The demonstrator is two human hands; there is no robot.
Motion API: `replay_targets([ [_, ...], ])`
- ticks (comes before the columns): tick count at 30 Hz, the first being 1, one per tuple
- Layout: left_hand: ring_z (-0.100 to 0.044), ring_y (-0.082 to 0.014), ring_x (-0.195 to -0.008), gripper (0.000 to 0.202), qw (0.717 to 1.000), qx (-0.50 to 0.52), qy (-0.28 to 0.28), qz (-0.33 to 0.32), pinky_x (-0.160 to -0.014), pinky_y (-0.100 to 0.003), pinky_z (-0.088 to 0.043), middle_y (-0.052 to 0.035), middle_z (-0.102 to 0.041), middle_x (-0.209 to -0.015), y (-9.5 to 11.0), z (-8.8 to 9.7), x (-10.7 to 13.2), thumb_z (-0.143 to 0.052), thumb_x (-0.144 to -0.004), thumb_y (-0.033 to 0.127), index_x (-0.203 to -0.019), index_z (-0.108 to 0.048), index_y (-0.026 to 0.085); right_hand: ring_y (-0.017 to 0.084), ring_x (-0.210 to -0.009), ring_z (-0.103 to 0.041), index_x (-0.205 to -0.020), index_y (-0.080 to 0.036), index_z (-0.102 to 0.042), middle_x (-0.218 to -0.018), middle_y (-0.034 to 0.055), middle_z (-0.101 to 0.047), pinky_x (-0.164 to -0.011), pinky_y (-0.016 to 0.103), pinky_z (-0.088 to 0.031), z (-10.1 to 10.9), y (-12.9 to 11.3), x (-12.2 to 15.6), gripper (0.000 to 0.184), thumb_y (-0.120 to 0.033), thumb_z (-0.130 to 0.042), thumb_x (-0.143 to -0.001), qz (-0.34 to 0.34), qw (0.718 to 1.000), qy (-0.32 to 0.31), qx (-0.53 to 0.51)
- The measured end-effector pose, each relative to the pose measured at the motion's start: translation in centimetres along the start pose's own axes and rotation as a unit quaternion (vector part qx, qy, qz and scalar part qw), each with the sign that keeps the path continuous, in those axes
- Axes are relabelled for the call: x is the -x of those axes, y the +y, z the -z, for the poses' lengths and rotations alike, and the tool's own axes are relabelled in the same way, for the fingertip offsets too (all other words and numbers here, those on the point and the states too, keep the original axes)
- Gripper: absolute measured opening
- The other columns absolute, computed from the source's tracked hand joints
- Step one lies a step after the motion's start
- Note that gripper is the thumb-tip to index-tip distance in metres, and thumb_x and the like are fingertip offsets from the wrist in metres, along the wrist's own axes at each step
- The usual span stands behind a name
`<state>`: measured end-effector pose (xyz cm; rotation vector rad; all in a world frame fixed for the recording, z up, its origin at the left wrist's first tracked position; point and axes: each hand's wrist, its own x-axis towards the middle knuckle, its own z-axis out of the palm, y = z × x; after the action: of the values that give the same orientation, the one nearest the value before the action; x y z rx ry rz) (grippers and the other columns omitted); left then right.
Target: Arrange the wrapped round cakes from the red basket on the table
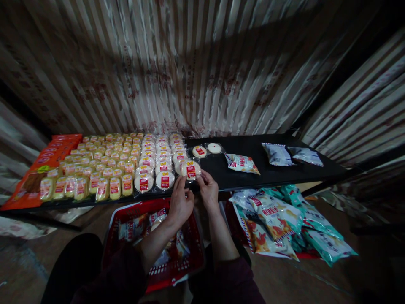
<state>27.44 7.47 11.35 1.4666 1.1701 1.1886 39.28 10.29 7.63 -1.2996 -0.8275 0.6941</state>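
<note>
Both hands are at the front of a row of round white cakes in clear wrappers with red labels. Between them is one wrapped round cake (191,170). My left hand (181,202) pinches its lower left edge, and my right hand (207,188) grips its wrapper at the right. Beside it on the left, wrapped round cakes (165,180) overlap in columns running to the back of the black shelf (218,171). Behind my hands lie two more round cakes, one with a red label (199,151) and one showing plain white (214,147).
Small yellow wrapped cakes (114,188) stand in rows at left beside a large orange bag (47,164). Snack bags (242,164) lie on the shelf at right. Below are a red basket (110,236) of packets and a heap of green and white bags (329,242). Striped curtain (190,76) hangs behind.
</note>
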Motion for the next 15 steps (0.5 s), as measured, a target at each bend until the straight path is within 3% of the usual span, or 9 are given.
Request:
replay_targets([
  [9, -0.065, -0.0242, -0.099, 0.053, 0.999, -0.037, -0.016, 0.025, -0.093, -0.043, -0.053, -0.0157, -0.033, -0.148, -0.7, -0.4, -0.4, -0.053, -0.072, 0.009, -0.124, -0.056, 0.018, 0.022, -0.088, -0.066, -0.103, -0.020, -0.069, -0.095, 0.0046, -0.073, -0.083, 0.035, -0.050, 0.0, 0.0, -0.7, 0.034, -0.038, -0.064, -0.074, 0.027, 0.998, -0.034, 0.055],
  [15, -0.050, -0.0310, -0.124, 0.058, 0.999, -0.029, -0.024, 0.010, -0.104, -0.045, -0.044, -0.0137, -0.034, -0.148, -2.1, -0.4, -0.4, -0.058, -0.068, 0.010, -0.124, -0.056, 0.019, 0.022, -0.087, -0.064, -0.098, -0.021, -0.071, -0.096, 0.0059, -0.072, -0.084, 0.036, -0.049, -0.2, 0.2, -1.0, 0.030, -0.037, -0.063, -0.074, 0.077, 0.985, -0.024, 0.150],
])
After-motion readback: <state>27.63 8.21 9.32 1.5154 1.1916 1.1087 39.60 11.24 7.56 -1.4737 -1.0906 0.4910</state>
